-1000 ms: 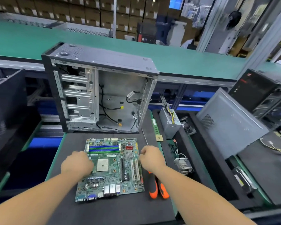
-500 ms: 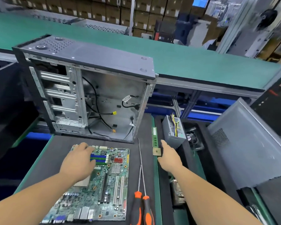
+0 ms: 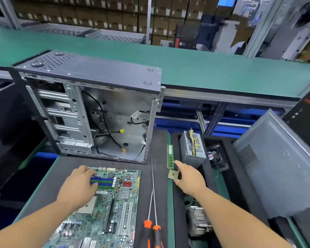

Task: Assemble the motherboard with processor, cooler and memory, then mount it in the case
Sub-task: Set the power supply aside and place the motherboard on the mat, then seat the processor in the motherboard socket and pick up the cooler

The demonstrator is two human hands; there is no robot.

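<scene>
The green motherboard (image 3: 118,199) lies flat on the black mat in front of me. My left hand (image 3: 79,187) rests on its upper left part, fingers over the blue and green memory slots and above the processor socket (image 3: 87,206). My right hand (image 3: 188,178) pinches the small square processor (image 3: 173,174), tilted up off the mat's right edge. A green memory stick (image 3: 170,156) lies just beyond it. The open computer case (image 3: 89,111) stands behind the board, loose cables inside. The finned cooler (image 3: 199,221) sits in the black tray under my right forearm.
Two orange-handled screwdrivers (image 3: 152,228) lie right of the board. A grey power supply (image 3: 191,147) and a small fan (image 3: 216,156) sit in the black foam tray. A grey side panel (image 3: 279,163) leans at the right. A green conveyor (image 3: 204,68) runs behind.
My left hand moved from the board's left edge onto its upper left part. My right hand left the board, reached right to the processor and now pinches it, lifting one edge.
</scene>
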